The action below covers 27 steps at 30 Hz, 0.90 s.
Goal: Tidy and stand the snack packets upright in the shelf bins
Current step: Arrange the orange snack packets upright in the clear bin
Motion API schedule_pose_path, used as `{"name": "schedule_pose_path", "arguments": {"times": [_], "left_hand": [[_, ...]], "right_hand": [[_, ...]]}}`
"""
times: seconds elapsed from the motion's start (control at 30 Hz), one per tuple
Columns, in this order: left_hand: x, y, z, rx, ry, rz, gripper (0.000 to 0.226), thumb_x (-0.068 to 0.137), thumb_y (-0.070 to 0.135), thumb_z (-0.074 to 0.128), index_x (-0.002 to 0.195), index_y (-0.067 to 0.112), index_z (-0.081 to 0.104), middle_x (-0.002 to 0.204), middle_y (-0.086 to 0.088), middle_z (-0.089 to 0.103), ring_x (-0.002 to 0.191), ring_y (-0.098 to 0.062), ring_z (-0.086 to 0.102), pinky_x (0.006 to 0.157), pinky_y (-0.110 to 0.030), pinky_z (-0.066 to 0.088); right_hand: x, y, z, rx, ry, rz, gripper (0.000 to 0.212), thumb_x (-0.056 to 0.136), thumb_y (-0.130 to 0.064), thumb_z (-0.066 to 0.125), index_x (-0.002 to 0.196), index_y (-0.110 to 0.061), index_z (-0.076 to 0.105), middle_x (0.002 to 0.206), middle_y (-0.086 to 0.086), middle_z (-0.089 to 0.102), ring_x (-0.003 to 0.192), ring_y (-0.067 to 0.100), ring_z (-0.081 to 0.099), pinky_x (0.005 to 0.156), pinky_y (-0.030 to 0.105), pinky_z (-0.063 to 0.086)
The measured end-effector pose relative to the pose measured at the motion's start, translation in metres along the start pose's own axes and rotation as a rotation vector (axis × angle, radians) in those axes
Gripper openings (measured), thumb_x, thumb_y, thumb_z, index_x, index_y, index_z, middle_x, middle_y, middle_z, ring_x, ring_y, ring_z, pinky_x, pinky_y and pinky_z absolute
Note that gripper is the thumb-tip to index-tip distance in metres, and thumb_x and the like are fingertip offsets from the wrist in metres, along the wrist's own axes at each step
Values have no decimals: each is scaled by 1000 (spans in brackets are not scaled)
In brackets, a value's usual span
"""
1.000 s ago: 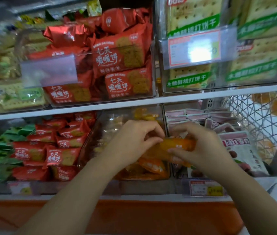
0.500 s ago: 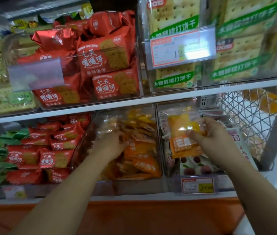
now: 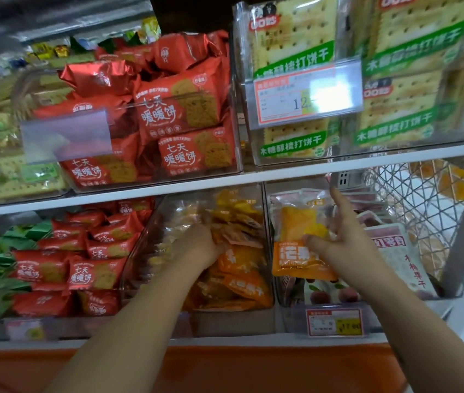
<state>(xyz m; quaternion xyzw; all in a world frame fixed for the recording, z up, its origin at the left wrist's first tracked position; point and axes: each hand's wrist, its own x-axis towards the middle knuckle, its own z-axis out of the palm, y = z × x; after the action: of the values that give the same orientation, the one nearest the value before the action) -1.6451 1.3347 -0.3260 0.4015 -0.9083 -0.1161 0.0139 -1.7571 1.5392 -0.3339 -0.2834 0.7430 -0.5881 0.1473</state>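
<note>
Two hands shown: my right hand (image 3: 338, 242) pinches an upright orange packet (image 3: 296, 245), forefinger raised; my left hand (image 3: 201, 246) reaches among the middle bin's (image 3: 225, 321) heaped packets (image 3: 242, 285), fingers hidden, so I cannot tell their grip.

"七天暖暖饼" is printed in white on the red packets (image 3: 179, 112) above the left hand (image 3: 202, 245). The same text is seen on the smaller red packs (image 3: 83, 275) to the left of that hand. "木糖醇梳打饼干" is read on green bands across the cracker packets (image 3: 293, 143) above the right hand (image 3: 338, 239). "12." is made out on the upper price tag (image 3: 304, 97); the rest is lost to glare. "芒果" is shown in white on the orange packet (image 3: 296, 251) pinched by the right hand, with further characters covered. Below that hand, the lower price tag (image 3: 334, 321) is too blurred to be read surely.
</note>
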Motion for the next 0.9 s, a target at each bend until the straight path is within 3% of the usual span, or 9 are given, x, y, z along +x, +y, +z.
{"name": "schedule_pose_path", "arguments": {"times": [0.07, 0.13, 0.27, 0.4, 0.47, 0.6, 0.67, 0.77, 0.9], "left_hand": [[-4, 4, 0, -70, -11, 40, 44, 88, 35, 62, 130, 26, 54, 117, -8, 62, 105, -24, 59, 87, -34, 49], [-10, 8, -1, -133, -14, 87, 40, 90, 23, 60, 129, 18, 56, 119, -9, 61, 107, -24, 58, 85, -28, 45], [-16, 10, -3, -276, -109, 118, 52, 86, 20, 66, 135, 21, 47, 128, -1, 54, 111, -19, 54, 89, -26, 43], [-20, 3, 0, -364, -342, 125, 50, 83, 23, 68, 131, 26, 53, 116, 7, 55, 90, -6, 58, 72, -16, 49], [-22, 5, 2, -357, -377, 134, 40, 84, 23, 67, 124, 23, 60, 108, 8, 59, 86, -4, 60, 70, -16, 52], [-28, 10, -2, -209, -152, 155, 22, 89, 22, 62, 110, 22, 70, 101, 5, 67, 82, -8, 61, 71, -21, 50], [-37, 6, -12, -193, -20, 189, 18, 90, 22, 60, 105, 23, 71, 104, 6, 68, 75, 0, 56, 66, -13, 43], [-57, -13, -29, -360, 138, 199, 14, 89, 19, 62, 90, 31, 69, 89, 15, 66, 66, 6, 56, 53, -3, 38], [-66, -20, -27, -754, 292, 180, 23, 87, 6, 62, 87, 29, 66, 84, 11, 68, 75, 0, 64, 59, -7, 45]], "right_hand": [[1, 2, 1, -6, -3, 5, 93, 82, -11, 69, 146, -42, 8, 120, 2, 48, 99, 29, 62, 74, 42, 54], [0, 2, 2, 38, -12, -3, 89, 81, -7, 68, 144, -41, 16, 122, -3, 48, 102, 27, 62, 70, 37, 56], [-1, 4, 3, 64, -8, -1, 73, 80, -3, 67, 130, -42, 30, 97, -10, 61, 81, 23, 67, 72, 46, 57], [-2, 4, 4, 70, -66, 15, 88, 81, -5, 67, 138, -51, 18, 119, 8, 58, 75, 35, 68, 64, 43, 59], [-3, 3, 5, 20, -70, 14, 84, 81, -6, 67, 138, -47, 21, 115, 9, 60, 74, 37, 66, 61, 38, 56], [-3, 6, 9, 28, -37, 21, 72, 79, -9, 69, 129, -41, 29, 104, 17, 62, 85, 31, 65, 72, 46, 56], [-3, 7, 7, 94, -2, 28, 66, 79, -8, 71, 123, -39, 31, 103, 19, 61, 91, 30, 64, 76, 48, 55], [-3, 6, 6, 206, 20, 41, 62, 80, -8, 71, 121, -36, 35, 106, 25, 59, 96, 34, 62, 78, 49, 54], [-3, 10, 17, 501, 5, 150, 68, 72, -12, 78, 124, -34, 40, 117, 21, 56, 103, 33, 62, 86, 52, 52]]}}
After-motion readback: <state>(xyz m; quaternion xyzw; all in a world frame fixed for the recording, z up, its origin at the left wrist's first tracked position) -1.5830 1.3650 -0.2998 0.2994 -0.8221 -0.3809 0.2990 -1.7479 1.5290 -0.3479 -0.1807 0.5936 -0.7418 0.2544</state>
